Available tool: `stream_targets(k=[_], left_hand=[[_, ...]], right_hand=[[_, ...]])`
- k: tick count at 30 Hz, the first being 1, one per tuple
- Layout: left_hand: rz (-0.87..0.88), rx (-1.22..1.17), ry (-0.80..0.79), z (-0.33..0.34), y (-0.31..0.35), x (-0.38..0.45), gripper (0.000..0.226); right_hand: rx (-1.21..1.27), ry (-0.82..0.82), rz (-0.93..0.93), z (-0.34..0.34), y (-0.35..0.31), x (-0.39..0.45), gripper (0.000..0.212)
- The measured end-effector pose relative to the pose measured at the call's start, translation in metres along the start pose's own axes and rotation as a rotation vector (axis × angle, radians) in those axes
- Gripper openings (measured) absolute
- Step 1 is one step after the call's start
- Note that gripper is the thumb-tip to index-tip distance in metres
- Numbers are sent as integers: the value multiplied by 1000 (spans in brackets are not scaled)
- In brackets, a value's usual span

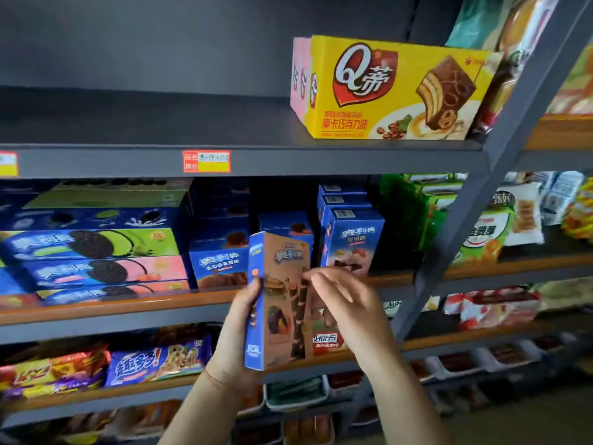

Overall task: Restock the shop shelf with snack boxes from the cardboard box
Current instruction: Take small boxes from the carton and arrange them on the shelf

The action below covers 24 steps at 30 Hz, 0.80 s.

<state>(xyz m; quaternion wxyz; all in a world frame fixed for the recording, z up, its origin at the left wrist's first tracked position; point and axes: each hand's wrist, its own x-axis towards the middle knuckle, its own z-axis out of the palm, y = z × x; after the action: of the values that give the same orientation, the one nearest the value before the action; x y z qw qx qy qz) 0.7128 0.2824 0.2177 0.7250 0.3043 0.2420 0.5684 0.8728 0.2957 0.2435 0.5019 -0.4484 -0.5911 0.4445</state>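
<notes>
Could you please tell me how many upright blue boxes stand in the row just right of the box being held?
3 upright blue boxes stand one behind another on the middle shelf, right of the held box: front, middle, rear. More may hide behind them.

A tall snack box (pixel 284 300), brown-fronted with a blue side panel and pictures of chocolate wafer sticks, stands upright at lower centre of the frame; it sits before the dark grey shop shelf (pixel 288 162). Similar blue boxes (pixel 351 232) stand upright on the middle tier, just right of centre.
</notes>
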Motion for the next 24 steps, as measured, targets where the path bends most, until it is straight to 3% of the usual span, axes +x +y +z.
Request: stream_targets(k=[3,6,8,11,15,19,21,24], left_hand=[[236,623,-24,6,3,6,73],[506,1284,56,3,-10,18,102],[617,1493,74,7,-26,24,115],[674,1608,84,22,-52,33,116],[766,1754,97,53,-79,46,115],[674,1542,18,73,-81,61,116],[723,1531,94,75,-63,74,107],[901,1761,255,78,-26,101,87]], right_hand=[[4,1,-5,-3,-9,1,39],[29,21,24,-14,-10,3,34],[-35,80,2,-29,-6,3,28],[-172,115,42,-60,-5,2,29],[-472,43,24,-106,-17,7,23],[-664,-12,-65,-141,-36,19,24],[-764,-35,-112,-157,-46,24,27],[-876,-69,-208,-173,-56,35,31]])
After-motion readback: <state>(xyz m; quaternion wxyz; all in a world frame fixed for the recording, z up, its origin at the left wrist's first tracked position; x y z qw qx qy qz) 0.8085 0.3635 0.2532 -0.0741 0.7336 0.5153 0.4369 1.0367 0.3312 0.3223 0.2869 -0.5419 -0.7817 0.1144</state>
